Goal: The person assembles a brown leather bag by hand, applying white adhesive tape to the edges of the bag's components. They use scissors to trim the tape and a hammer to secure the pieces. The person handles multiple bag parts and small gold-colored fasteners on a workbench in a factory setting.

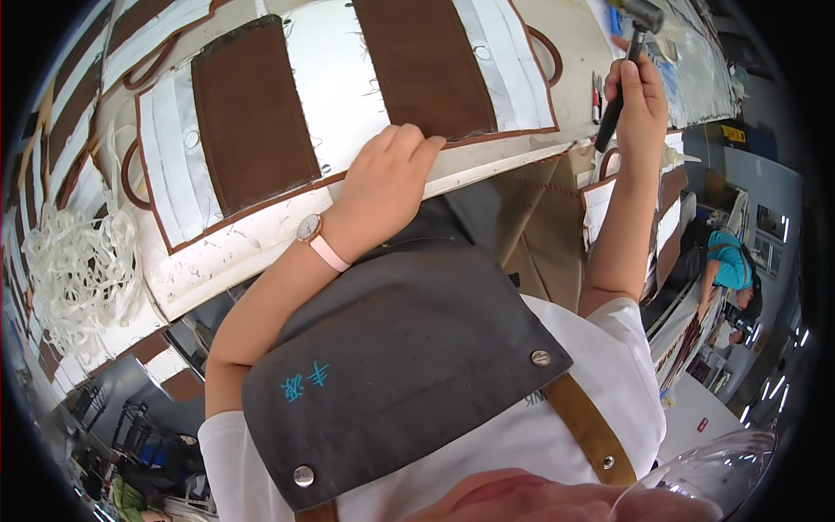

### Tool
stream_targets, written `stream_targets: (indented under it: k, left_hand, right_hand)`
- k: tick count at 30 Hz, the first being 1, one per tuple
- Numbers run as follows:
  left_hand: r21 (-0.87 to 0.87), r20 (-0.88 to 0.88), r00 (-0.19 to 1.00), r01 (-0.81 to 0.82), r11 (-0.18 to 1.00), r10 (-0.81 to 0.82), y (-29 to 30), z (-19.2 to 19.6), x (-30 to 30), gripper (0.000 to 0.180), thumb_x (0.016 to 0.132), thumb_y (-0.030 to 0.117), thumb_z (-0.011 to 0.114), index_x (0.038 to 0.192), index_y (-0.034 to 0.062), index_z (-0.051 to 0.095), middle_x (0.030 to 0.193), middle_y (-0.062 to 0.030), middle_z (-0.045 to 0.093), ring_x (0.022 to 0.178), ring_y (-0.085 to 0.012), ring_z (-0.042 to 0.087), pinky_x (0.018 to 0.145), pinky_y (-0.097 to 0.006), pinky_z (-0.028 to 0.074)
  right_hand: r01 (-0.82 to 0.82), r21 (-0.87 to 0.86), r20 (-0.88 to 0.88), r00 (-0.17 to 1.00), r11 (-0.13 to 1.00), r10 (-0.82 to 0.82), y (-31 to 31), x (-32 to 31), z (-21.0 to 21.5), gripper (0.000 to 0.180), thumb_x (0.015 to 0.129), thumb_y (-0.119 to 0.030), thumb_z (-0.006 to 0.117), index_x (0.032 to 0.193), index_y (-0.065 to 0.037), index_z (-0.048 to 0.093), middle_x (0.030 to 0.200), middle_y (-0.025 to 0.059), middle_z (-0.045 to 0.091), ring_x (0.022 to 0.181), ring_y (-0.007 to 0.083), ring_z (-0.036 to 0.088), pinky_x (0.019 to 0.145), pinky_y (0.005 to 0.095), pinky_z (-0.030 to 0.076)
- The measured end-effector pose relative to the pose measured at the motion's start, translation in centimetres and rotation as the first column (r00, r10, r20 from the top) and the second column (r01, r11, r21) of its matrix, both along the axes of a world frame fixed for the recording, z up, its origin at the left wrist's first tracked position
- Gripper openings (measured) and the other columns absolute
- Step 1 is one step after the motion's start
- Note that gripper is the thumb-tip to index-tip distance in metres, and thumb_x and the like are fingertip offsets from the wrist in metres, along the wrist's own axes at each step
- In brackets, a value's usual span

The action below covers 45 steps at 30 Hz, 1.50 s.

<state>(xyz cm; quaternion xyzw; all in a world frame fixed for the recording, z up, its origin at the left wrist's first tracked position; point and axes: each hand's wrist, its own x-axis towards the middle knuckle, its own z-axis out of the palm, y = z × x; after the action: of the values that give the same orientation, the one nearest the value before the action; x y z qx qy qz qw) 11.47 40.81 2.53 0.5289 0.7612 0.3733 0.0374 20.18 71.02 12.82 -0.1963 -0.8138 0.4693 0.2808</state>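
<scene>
A flat brown-and-white bag panel (335, 83) with brown edging and looped brown handles lies on the white worktable. My left hand (387, 170) rests at its near edge, fingers curled down and thumb pressed close to the brown strip; whatever lies beneath the fingers is hidden. Raised over the table's right side, my right hand (642, 100) is closed around the black handle of a hammer (611, 122). The hammer's metal head points up and away from me, at the top of the view.
A tangled heap of white strips (87, 270) sits at the left. More striped bag pieces (65, 122) lie stacked at the far left. A red-and-dark slim tool (597, 97) and clear plastic (696, 74) are at the right. Farther right, a person in a turquoise top (729, 261) is bent forward.
</scene>
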Motion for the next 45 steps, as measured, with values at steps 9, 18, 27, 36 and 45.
stream_targets:
  k: [9, 18, 27, 36, 45]
  left_hand:
    - [-0.057, 0.182, 0.983, 0.014, 0.998, -0.003, 2.4, 0.8, -1.5, 0.014, 0.091, 0.005, 0.061, 0.102, 0.0028, 0.07, 0.095, -0.0114, 0.064, 0.093, -0.0303, 0.063, 0.082, -0.04, 0.051]
    - [-0.05, 0.276, 0.961, -0.023, 0.998, 0.036, 4.2, 0.5, -1.1, 0.012, 0.088, 0.005, 0.063, 0.098, 0.0036, 0.07, 0.09, -0.0099, 0.064, 0.092, -0.028, 0.063, 0.08, -0.039, 0.051]
    - [-0.089, 0.274, 0.961, -0.009, 0.996, 0.033, 4.4, 0.8, -1.1, 0.011, 0.089, 0.009, 0.063, 0.094, 0.0113, 0.073, 0.087, -0.0059, 0.063, 0.089, -0.0253, 0.061, 0.078, -0.038, 0.049]
    - [-0.088, 0.218, 0.972, -0.072, 0.994, 0.089, 4.8, 0.6, -0.6, 0.008, 0.088, 0.01, 0.067, 0.095, 0.0094, 0.07, 0.091, -0.0059, 0.064, 0.09, -0.025, 0.062, 0.076, -0.037, 0.05]
    - [-0.056, -0.104, 0.955, -0.284, 0.957, 0.277, 1.5, 0.4, -1.5, 0.038, 0.083, 0.018, 0.074, 0.119, 0.009, 0.063, 0.119, -0.0081, 0.058, 0.113, -0.0289, 0.054, 0.095, -0.043, 0.04]
  right_hand:
    - [0.05, -0.447, 0.413, 0.897, 0.893, 0.157, -2.5, 2.8, -3.4, 0.034, 0.104, -0.033, 0.055, 0.087, -0.005, 0.059, 0.063, -0.0033, 0.046, 0.054, 0.0067, 0.043, 0.05, 0.0232, 0.034]
    - [-0.2, 0.192, 0.488, 0.869, 0.961, 0.083, -3.2, -2.9, -6.0, 0.032, 0.1, -0.031, 0.059, 0.085, -0.003, 0.056, 0.063, 0.0071, 0.056, 0.06, 0.0203, 0.058, 0.057, 0.0348, 0.045]
    - [-0.176, 0.838, 0.281, 0.951, 0.516, -0.132, -5.3, -6.9, -10.7, 0.027, 0.094, -0.029, 0.064, 0.085, -0.005, 0.055, 0.077, 0.0107, 0.064, 0.074, 0.031, 0.065, 0.063, 0.0441, 0.052]
    - [-0.092, 0.881, 0.188, 0.968, 0.464, -0.164, -5.3, -7.0, -10.9, 0.025, 0.09, -0.03, 0.068, 0.083, -0.008, 0.056, 0.074, 0.0067, 0.062, 0.068, 0.0264, 0.062, 0.059, 0.0395, 0.05]
    - [-0.184, 0.532, 0.432, 0.898, 0.827, -0.077, -6.7, -3.7, -2.9, 0.037, 0.1, -0.038, 0.056, 0.084, -0.004, 0.056, 0.061, 0.0161, 0.06, 0.064, 0.0382, 0.062, 0.058, 0.0463, 0.049]
